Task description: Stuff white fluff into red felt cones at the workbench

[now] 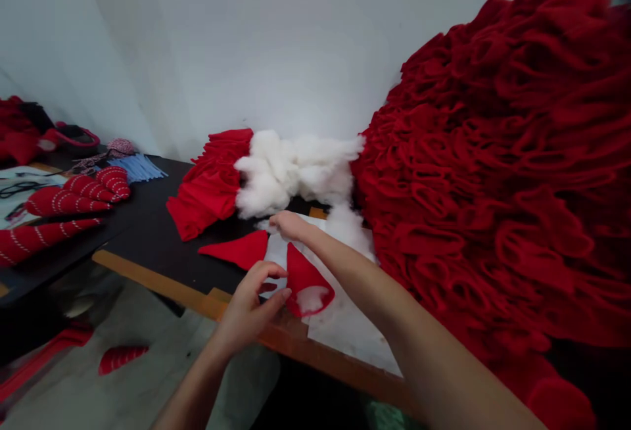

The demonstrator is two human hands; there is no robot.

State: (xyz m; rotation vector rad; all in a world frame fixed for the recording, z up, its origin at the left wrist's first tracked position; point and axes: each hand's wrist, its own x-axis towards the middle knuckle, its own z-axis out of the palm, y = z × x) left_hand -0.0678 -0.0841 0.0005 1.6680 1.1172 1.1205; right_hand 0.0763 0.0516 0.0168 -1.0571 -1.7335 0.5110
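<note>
Left hand (pixel 249 311) half open, seemingly holding a red felt cone (pixel 303 279), stuffing (pixel 311 298) inside, right hand (pixel 290 226) curled on paper (pixel 345 328)

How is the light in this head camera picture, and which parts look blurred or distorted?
In the head view, the light is soft and even, with no strong glare on the white wall; the wide lens bends the wooden table edge; the red fabric pile looks soft at upper right; the left hand is fairly sharp.
</note>
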